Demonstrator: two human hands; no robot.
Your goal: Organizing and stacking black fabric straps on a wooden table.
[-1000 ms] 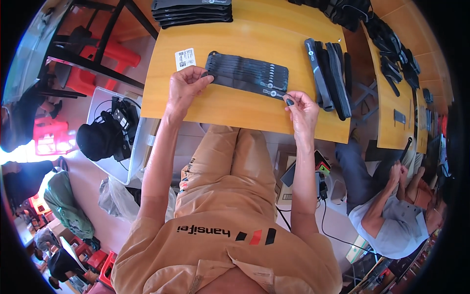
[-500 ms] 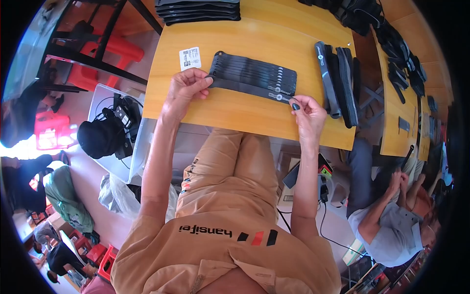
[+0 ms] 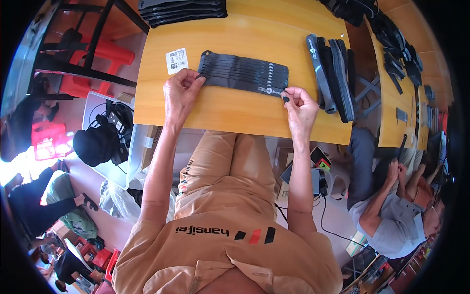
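Several dark grey fabric straps (image 3: pixel 240 67) lie overlapped like steps in a stack on the yellow wooden table, pale printed marks lined up near their right ends. Along the near side of the stack runs one strap (image 3: pixel 227 86), stretched flat. Its left end is pinched between thumb and fingers of my left hand (image 3: pixel 182 93). My right hand (image 3: pixel 300 110), a dark covering on its thumb tip, pinches the right end. The exact grip there is partly hidden by the fingers.
A white label (image 3: pixel 176 61) lies left of the stack. Folded dark straps (image 3: pixel 333 78) stand in a bundle at the right, with another dark pile (image 3: pixel 183 11) at the far left. A white bin (image 3: pixel 100 169) with black gear is beside the table. A co-worker (image 3: pixel 387 210) sits at right.
The held strap has moved away from me, up against the stack's near edge, where it now overlaps the others more closely. Both hands still pinch its ends. The whole view has shifted slightly.
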